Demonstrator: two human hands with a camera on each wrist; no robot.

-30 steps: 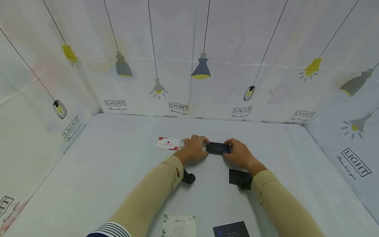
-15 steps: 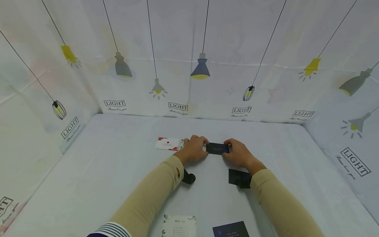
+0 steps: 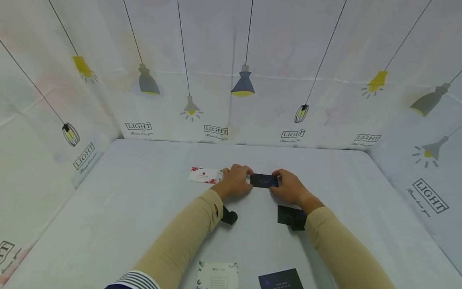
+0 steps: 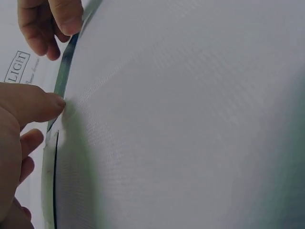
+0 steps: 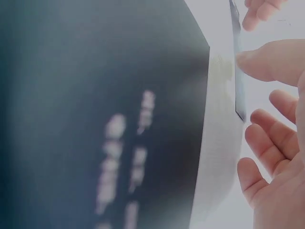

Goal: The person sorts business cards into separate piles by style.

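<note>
Two hands at frame centre, left hand (image 3: 236, 180) and right hand (image 3: 288, 186) each pinching one end of dark card (image 3: 264, 180) on white table (image 3: 144, 200), floral card (image 3: 203, 175) just left.

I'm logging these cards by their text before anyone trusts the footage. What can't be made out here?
- Print on the dark card held between left hand and right hand: too small in the head view, edge-on in both wrist views.
- Card under the right wrist: partly covered by the sleeve; its text is blurred in the right wrist view.
- Two near cards, pale and dark: cut off by the bottom edge.
- Floral card: lettering too small.
</note>
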